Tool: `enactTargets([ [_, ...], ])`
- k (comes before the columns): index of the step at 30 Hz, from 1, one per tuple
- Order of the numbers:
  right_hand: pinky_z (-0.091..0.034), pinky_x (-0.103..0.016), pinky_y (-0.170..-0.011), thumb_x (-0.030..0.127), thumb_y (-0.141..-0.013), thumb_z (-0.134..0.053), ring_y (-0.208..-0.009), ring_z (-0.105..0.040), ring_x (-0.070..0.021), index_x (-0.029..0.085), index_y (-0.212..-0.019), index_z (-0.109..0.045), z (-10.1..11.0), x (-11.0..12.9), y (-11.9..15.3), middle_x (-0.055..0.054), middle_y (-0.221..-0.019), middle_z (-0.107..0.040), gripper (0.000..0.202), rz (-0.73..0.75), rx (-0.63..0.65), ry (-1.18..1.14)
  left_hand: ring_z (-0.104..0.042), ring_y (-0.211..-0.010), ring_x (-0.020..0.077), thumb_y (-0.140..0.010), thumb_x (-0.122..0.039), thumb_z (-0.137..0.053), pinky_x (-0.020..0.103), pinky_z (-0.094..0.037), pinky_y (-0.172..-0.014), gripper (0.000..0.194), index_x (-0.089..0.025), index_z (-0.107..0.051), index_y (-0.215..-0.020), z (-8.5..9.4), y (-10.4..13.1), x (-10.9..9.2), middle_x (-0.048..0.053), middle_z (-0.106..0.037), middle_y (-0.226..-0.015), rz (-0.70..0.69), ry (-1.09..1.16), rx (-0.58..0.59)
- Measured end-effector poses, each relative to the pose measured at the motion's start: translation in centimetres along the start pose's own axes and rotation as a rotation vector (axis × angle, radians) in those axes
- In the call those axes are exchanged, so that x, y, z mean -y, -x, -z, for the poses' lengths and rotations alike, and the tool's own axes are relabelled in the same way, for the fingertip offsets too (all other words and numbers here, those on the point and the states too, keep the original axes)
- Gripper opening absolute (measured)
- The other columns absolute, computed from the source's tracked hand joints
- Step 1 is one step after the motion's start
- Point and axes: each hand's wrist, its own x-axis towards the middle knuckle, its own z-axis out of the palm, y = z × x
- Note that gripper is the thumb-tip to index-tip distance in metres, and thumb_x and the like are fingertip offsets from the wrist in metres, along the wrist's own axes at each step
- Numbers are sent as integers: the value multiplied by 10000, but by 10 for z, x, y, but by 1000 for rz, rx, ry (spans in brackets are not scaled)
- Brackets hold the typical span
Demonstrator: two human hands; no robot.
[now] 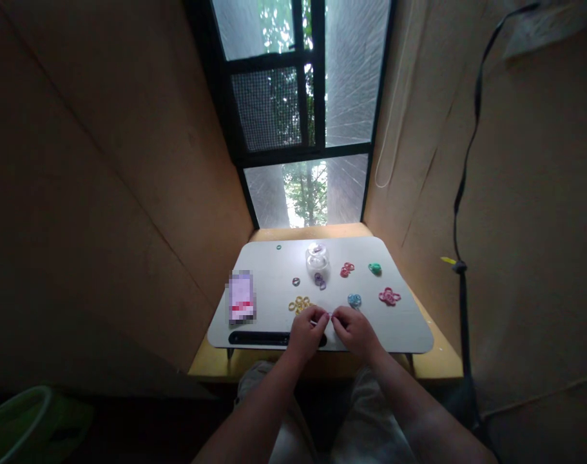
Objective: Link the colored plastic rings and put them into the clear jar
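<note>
My left hand [307,330] and my right hand [355,330] meet over the front of a white lap table [269,290], fingers pinched together. Between their fingertips is a small pale loop [330,315], like a hair tie, mostly hidden. Yellow loops [300,304] lie just beyond my left hand, and a cluster of blue loops [354,300] sits close to my right. Farther back are purple loops [319,281], a single greyish-purple loop [296,281] and red loops [346,269]. To the right lie green loops [375,269] and pink loops [389,296].
A clear round jar [317,259] stands near the table's back edge, with a small green loop [278,247] to its left. A pixelated phone-shaped item [241,296] lies at left. Along the front edge runs a black slot [259,338]. A dark strap [462,309] hangs at right.
</note>
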Motion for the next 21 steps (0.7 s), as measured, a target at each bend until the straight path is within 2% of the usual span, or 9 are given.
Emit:
enactTargets([
  [4, -365, -242, -593, 222, -836, -486, -615, -503, -137, 207, -683, -547, 1, 1, -3, 8, -647, -569, 165, -11, -8, -18, -613, -748, 154, -850, -354, -546, 248, -466, -656, 233, -179, -700, -837, 13, -17, -12, 34, -692, -790, -37, -100, 48],
  [6, -365, -245, -601, 213, -827, -495, -627, -511, -140, 209, -694, -553, 1, 1, -4, 5, -658, -577, 145, -11, -14, -17, -633, -799, 164, -841, -339, -568, 266, -475, -724, 219, -192, -724, -885, 22, -33, -18, 45, -718, -870, -78, -173, 60],
  [9, -367, -246, -611, 213, -830, -497, -640, -520, -142, 211, -712, -559, 2, 1, -4, 1, -678, -588, 133, -19, -7, -20, -644, -793, 164, -834, -318, -581, 270, -468, -742, 203, -206, -741, -893, 33, -63, -23, 38, -734, -879, -84, -290, 88],
  [15, -350, -239, -591, 214, -835, -496, -627, -505, -137, 211, -712, -547, 4, 0, -3, 1, -674, -577, 133, -29, -6, -35, -646, -734, 158, -835, -347, -589, 254, -438, -681, 224, -206, -753, -893, 39, -114, -14, 37, -743, -844, -66, -448, 137],
  [19, -343, -239, -589, 201, -826, -503, -622, -500, -134, 212, -714, -540, 3, -1, -3, 6, -665, -566, 118, -31, -4, -38, -641, -720, 160, -819, -356, -608, 249, -433, -664, 236, -214, -753, -939, 38, -129, -5, 45, -746, -862, -30, -517, 190],
  [21, -339, -240, -588, 197, -821, -508, -622, -500, -133, 211, -710, -543, 3, -1, -3, 7, -664, -569, 117, -39, 2, -44, -641, -721, 162, -810, -372, -618, 249, -438, -674, 258, -221, -750, -972, 40, -133, -2, 44, -747, -874, -55, -539, 246],
])
